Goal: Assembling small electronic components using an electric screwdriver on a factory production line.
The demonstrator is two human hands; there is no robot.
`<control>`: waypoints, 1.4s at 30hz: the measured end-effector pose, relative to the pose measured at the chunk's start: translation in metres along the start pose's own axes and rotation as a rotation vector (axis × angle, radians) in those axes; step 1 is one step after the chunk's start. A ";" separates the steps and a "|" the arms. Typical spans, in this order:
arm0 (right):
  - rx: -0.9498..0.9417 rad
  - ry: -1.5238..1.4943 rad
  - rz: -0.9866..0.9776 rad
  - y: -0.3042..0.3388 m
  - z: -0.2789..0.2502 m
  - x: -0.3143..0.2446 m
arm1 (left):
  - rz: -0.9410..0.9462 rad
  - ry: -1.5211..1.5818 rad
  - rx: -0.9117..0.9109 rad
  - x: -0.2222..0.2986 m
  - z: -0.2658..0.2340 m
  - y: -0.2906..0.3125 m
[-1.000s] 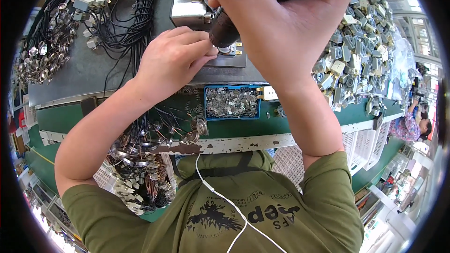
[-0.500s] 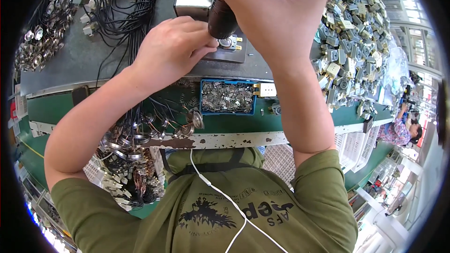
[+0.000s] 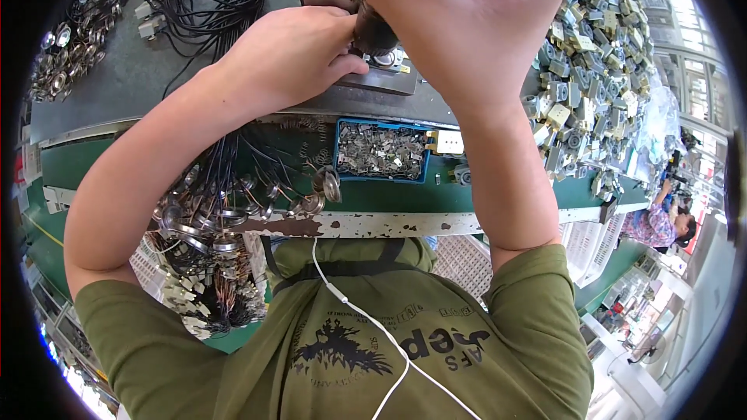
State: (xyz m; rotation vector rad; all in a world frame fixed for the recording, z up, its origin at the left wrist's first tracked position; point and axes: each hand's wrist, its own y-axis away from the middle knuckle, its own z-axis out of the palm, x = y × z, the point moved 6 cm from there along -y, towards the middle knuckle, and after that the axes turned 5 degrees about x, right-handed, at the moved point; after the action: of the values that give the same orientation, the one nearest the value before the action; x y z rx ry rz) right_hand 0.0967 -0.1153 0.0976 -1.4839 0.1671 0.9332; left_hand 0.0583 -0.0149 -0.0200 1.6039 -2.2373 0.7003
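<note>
My right hand [image 3: 475, 23] is wrapped round a black cylindrical power screwdriver [image 3: 375, 34], most of its body hidden by the hand. Its nose points down over a small part [image 3: 394, 60] with a silvery round face and brass tabs. That part sits on a flat steel block [image 3: 380, 81] on the bench. My left hand [image 3: 299, 50] has its fingers curled in close beside the screwdriver's nose, thumb at the block's near side. What the left fingertips pinch is hidden behind the nose and thumb.
A blue tray [image 3: 337, 157] of small metal pieces stands on the green shelf below. Grey switch-like parts [image 3: 580, 70] are heaped at right. Black cables [image 3: 241, 8] and metal discs [image 3: 66, 54] lie at left. Another person [image 3: 657, 222] sits far right.
The view has shifted slightly. The screwdriver's nose now covers more of the small part, and my left fingers have drawn in against it.
</note>
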 end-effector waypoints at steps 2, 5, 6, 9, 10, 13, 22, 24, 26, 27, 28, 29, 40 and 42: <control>0.010 -0.056 -0.261 -0.002 0.004 -0.009 | 0.033 -0.028 0.030 0.000 -0.001 0.002; 0.066 0.070 -0.169 -0.011 0.003 -0.009 | 0.006 0.000 0.025 0.004 -0.005 0.005; 0.085 0.112 -0.138 -0.012 -0.001 -0.016 | 0.094 -0.066 0.018 0.014 -0.008 0.010; 0.120 0.232 -0.053 -0.022 -0.034 -0.050 | 0.248 -0.138 0.059 0.039 -0.012 0.011; 0.140 0.276 -0.017 -0.024 -0.042 -0.052 | 0.290 -0.109 0.056 0.042 -0.011 0.008; 0.206 0.428 0.101 -0.033 -0.075 -0.049 | 0.394 -0.085 0.017 0.046 -0.020 0.000; 0.246 0.619 -0.143 -0.020 -0.124 -0.054 | 0.370 -0.117 -0.026 0.055 -0.032 0.014; 0.161 0.606 -0.395 0.012 -0.141 -0.060 | 0.469 -0.135 0.221 0.050 -0.062 0.007; -0.189 1.221 0.004 0.047 -0.161 -0.067 | 0.054 -0.080 0.610 -0.015 -0.133 0.022; -0.319 1.246 0.156 0.062 -0.175 -0.059 | -0.176 0.099 0.751 -0.040 -0.166 0.013; -0.456 1.265 0.286 0.076 -0.183 -0.050 | -0.233 -0.102 0.748 -0.078 -0.186 0.016; -0.573 1.283 0.360 0.086 -0.182 -0.045 | -0.304 -0.328 0.741 -0.101 -0.220 0.035; -0.130 0.484 0.753 0.104 -0.174 -0.033 | 0.201 -0.326 0.165 0.008 -0.097 0.030; 0.088 -0.288 1.026 0.119 -0.144 -0.012 | 0.093 -0.334 -0.126 0.003 -0.061 0.031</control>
State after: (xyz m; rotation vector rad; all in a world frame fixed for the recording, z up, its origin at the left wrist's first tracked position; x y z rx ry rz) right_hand 0.0785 -0.2697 -0.0076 -1.1220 0.7908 1.9076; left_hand 0.0259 0.0240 0.0258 1.6644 -2.5454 0.3215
